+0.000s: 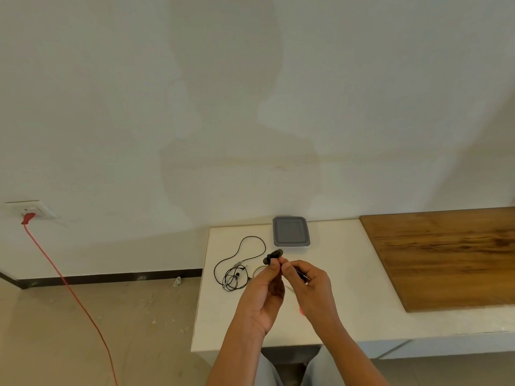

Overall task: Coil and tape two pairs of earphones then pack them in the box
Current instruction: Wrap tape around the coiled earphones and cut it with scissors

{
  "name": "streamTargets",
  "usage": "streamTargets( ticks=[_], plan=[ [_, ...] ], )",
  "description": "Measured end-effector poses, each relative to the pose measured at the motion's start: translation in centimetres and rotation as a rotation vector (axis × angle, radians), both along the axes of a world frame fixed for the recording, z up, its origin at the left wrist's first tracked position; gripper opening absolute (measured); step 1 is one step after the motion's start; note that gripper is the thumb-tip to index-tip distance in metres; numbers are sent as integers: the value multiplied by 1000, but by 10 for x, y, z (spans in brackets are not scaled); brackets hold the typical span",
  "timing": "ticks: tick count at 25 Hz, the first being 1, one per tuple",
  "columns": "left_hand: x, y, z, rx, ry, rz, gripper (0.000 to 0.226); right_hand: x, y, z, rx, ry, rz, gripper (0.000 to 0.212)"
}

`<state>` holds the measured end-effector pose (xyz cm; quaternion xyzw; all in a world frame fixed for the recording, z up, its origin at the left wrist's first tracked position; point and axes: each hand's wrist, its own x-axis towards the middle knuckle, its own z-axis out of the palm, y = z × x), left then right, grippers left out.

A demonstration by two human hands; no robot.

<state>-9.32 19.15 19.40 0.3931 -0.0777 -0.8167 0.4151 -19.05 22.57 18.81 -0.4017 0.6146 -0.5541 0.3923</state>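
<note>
Pinching a small bundle of dark earphones (274,256) between thumb and fingertips, the left hand (264,291) is raised over the near-left part of the white table (228,324) in the head view. The right hand (309,285) meets it from the other side, fingers curled and fingertips closed on the same bundle, with a thin dark cord lying across its fingers. A second pair of earphones (237,264) lies loose on the table just left of the hands, its black cord spread in one wide loop and a small tangle. A pale ring (257,270) sits beside that tangle, partly hidden behind the left hand; what it is cannot be told. The grey box (291,231) stands with its lid on at the table's far edge, near the wall. A wooden board (446,254) covers the table's right side. On the left, a red cable (69,288) runs from a wall socket (30,213) down across the floor.
</note>
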Motion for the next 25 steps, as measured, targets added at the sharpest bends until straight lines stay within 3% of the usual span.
streamTargets(
  ticks=[4, 6, 8, 10, 15, 18, 25],
  plan=[
    [-5, 0, -6, -121, -65, 3, 13, 7, -3, 10, 112, -308, -97, 21],
    [-6, -1, -10, -169, -123, -6, 24, 8, -8, 12, 201, -448, -121, 23],
    [-7, -1, -12, -180, -142, -5, 27, 6, -11, 11, 231, -494, -118, 24],
    [-5, -3, -14, -155, -130, 7, 23, 4, -13, 9, 225, -400, -44, 27],
    [12, -12, -20, -45, -63, -28, 20, -3, -9, -3, 286, 52, 215, 21],
    [19, -10, -30, 42, -53, -77, 22, -8, -4, -23, 235, 303, 148, 8],
    [19, 1, -60, -19, -166, -81, 21, 7, 9, -60, 125, 570, 125, 27]
  ],
)
